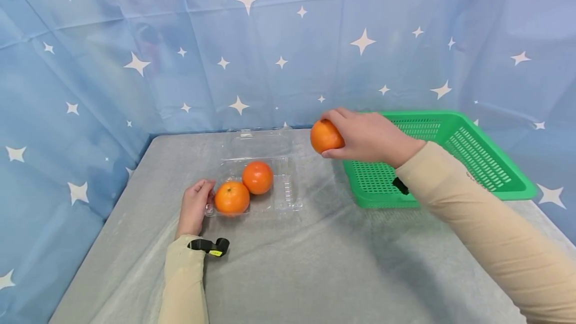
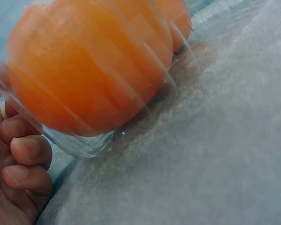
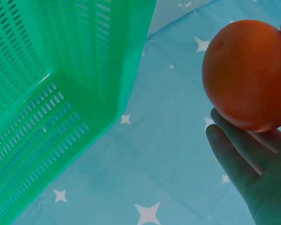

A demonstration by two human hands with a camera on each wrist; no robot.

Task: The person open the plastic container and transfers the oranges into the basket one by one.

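"While that right hand point(image 1: 364, 134) is up in the air, what's it actually got?"

"An orange point(image 1: 326, 136), thumb on one side and fingers round the other. From where I'm standing it's above the bench point(image 1: 288, 269), between the clear plastic box point(image 1: 289, 189) and the green basket point(image 1: 517, 192)"

"And the left hand point(image 1: 196, 203)?"

"At the box's left edge, fingers curled in, pinching the plastic as far as I can tell. Nearer orange point(image 1: 231, 197) and farther orange point(image 1: 258, 177) are in there, looks like touching, lid point(image 1: 258, 143) folded back"

"ok so how would you do this bit well?"

"Imo snug grip but no squeezing, smooth round fruit could slip past a lazy thumb. I'd carry it high enough to clear the basket rim and the box walls, and only let go when it's resting on something, so it doesn't bounce or roll. Left hand should hold that box flat, thin plastic would probably skid if bumped"
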